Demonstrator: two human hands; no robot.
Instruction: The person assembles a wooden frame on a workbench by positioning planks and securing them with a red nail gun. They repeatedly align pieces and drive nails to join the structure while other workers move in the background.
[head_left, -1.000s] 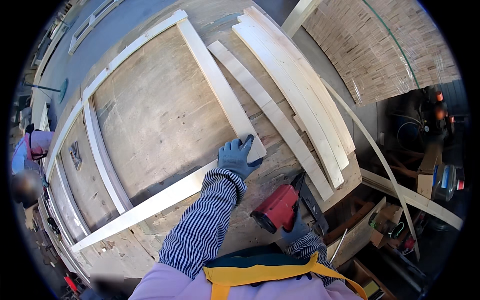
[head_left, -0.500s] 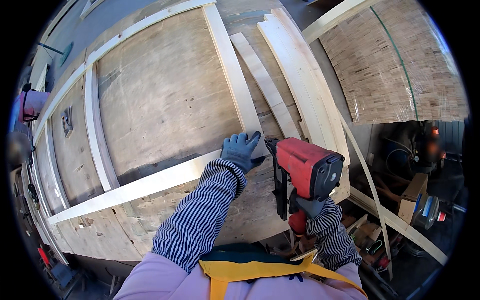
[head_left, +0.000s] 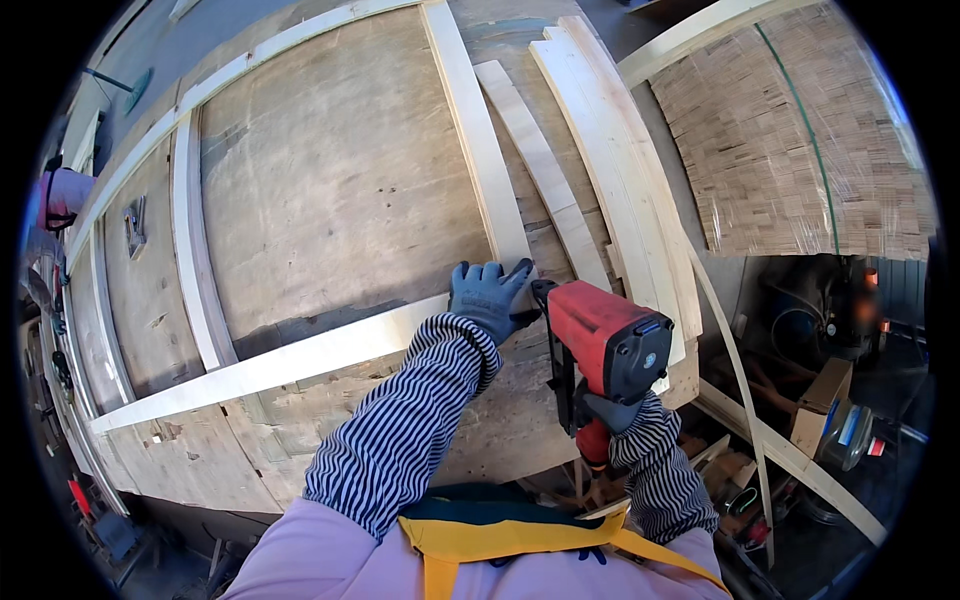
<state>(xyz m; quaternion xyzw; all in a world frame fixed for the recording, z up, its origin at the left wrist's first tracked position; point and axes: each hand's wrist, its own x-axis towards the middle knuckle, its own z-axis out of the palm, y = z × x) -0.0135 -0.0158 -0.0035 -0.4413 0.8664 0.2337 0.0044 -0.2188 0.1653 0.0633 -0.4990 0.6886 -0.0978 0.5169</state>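
Observation:
A pale wooden frame point(head_left: 270, 355) with several crosspieces lies on a worn plywood table. My left hand point(head_left: 487, 300), in a blue-grey glove with dark fingertips, grips the frame's near right corner, its fingers over the inner edge and its thumb toward the joint. My right hand point(head_left: 610, 410), also gloved, is closed around the handle of a red and black nail gun point(head_left: 605, 335). The gun's nose is at the outer side of that corner, close to my left thumb; whether it touches the wood I cannot tell.
Right of the frame lie a loose wooden strip point(head_left: 545, 165) and several stacked boards point(head_left: 610, 165). A wrapped stack of wood point(head_left: 790, 140) with a green strap stands beyond. A stapler-like metal tool point(head_left: 134, 228) lies inside the frame. Another person's pink sleeve point(head_left: 68, 198) shows far left.
The whole view has shifted slightly. My left hand stays on the frame's corner, and the nail gun stays beside it in my right hand, tilted a little differently.

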